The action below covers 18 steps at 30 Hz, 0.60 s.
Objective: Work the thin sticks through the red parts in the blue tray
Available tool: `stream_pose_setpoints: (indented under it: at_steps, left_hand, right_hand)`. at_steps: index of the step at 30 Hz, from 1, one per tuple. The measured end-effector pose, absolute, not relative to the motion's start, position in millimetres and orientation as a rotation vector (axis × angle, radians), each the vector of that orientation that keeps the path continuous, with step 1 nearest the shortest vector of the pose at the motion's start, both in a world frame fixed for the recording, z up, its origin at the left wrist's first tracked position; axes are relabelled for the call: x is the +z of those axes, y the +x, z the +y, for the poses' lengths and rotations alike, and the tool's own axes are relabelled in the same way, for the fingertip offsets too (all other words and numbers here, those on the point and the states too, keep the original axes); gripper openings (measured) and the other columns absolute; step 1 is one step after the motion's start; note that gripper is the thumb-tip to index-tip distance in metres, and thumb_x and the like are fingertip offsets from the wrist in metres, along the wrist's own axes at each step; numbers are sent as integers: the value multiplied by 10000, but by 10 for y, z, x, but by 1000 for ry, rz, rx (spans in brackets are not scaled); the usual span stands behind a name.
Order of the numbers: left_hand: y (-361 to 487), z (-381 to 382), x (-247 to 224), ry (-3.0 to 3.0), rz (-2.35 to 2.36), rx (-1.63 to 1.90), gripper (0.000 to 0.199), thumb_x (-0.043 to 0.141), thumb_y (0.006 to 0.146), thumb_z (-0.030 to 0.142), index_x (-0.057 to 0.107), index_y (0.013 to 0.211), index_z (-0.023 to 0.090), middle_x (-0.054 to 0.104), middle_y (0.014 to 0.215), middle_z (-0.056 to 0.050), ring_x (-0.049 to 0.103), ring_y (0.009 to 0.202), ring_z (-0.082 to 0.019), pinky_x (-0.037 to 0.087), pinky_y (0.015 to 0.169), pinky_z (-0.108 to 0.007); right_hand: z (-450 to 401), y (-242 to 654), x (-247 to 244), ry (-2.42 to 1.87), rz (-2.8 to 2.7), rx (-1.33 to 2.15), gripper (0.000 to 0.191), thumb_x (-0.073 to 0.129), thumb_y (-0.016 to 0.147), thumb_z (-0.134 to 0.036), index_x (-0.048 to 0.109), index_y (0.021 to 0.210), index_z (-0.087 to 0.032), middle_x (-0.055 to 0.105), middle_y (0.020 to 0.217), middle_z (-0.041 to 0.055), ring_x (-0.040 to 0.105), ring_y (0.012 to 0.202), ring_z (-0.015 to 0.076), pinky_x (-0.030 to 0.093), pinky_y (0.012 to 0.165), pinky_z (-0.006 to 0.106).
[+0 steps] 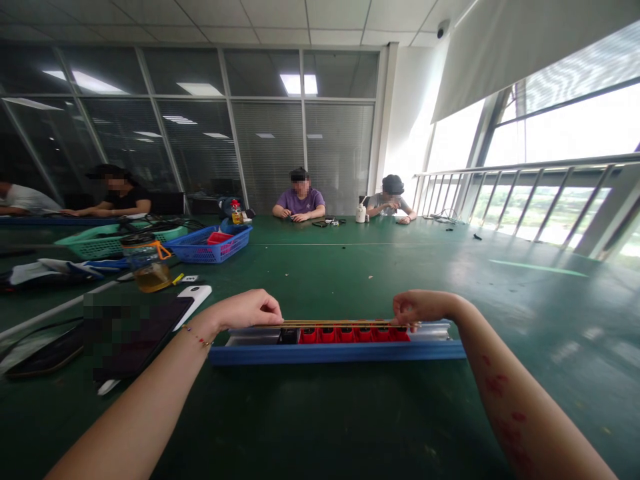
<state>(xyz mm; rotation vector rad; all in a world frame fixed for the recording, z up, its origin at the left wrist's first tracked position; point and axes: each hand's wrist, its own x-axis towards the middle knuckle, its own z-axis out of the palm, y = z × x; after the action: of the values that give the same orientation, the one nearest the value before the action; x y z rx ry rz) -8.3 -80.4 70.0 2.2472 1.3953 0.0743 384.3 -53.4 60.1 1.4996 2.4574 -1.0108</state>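
Note:
In front of me lies a long blue and silver tray-like channel (337,353), set crosswise on the table. Inside it is a row of several red pieces with black centres (345,334), with a black block (289,336) at their left end. Thin tan strips (340,324) stretch above the row; whether they touch it I cannot tell. My left hand (255,308) is closed in a pinch on the strips near the channel's left end. Near the right end, my right hand (415,308) pinches the same strips, its fingertips partly hidden.
The green table (320,273) carries a blue basket (213,250), a green basket (105,247), a jar of amber liquid (147,270) and a dark flat device (140,333) at the left. Several people sit across the table. A railing (525,200) runs along the right.

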Motion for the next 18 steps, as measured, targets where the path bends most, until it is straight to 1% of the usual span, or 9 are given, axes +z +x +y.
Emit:
stream_pose_setpoints:
  at_steps: [3, 7, 11, 13, 15, 18]
  left_hand:
    - [-51, -841, 749, 2338, 1448, 104, 296, 493, 693, 447, 655, 782, 216, 645, 745, 11, 559, 671, -136, 357, 564, -197]
    - [48, -913, 793, 2433, 1530, 204, 265, 485, 705, 428, 634, 754, 215, 620, 678, 16, 541, 615, -129, 335, 526, -204]
    - [128, -977, 867, 2528, 1594, 358, 237, 486, 719, 415, 634, 750, 231, 624, 751, 16, 543, 665, -135, 338, 564, -214]
    - [131, -991, 914, 2565, 1635, 450, 241, 483, 723, 418, 640, 771, 242, 624, 799, 14, 540, 700, -143, 343, 596, -220]
    - [107, -982, 948, 2573, 1687, 537, 257, 474, 726, 426, 644, 792, 245, 623, 831, 9, 532, 720, -150, 345, 614, -226]
    - [41, -915, 941, 2557, 1770, 658, 279, 460, 732, 430, 643, 821, 239, 621, 845, 2, 521, 708, -151, 343, 608, -231]
  right_hand:
    - [-542, 3828, 627, 1505, 2528, -884, 518, 558, 617, -622, 573, 875, -172, 649, 835, 53, 591, 727, 188, 418, 573, 237]
    - [-552, 3809, 664, 1536, 2549, -798, 575, 567, 594, -631, 578, 973, -199, 638, 937, 47, 587, 785, 201, 426, 600, 242]
    - [-565, 3807, 689, 1539, 2561, -735, 604, 566, 597, -627, 562, 1029, -204, 628, 976, 58, 585, 825, 218, 439, 656, 268]
    - [-584, 3823, 713, 1542, 2602, -716, 634, 566, 612, -613, 524, 1098, -208, 603, 1034, 71, 572, 876, 229, 442, 706, 285]
    - [-617, 3849, 757, 1563, 2687, -679, 657, 553, 641, -597, 471, 1170, -216, 550, 1125, 80, 532, 966, 240, 431, 773, 302]
    - [-685, 3882, 855, 1610, 2862, -535, 616, 504, 700, -570, 425, 1213, -238, 477, 1208, 73, 456, 1073, 244, 404, 840, 322]
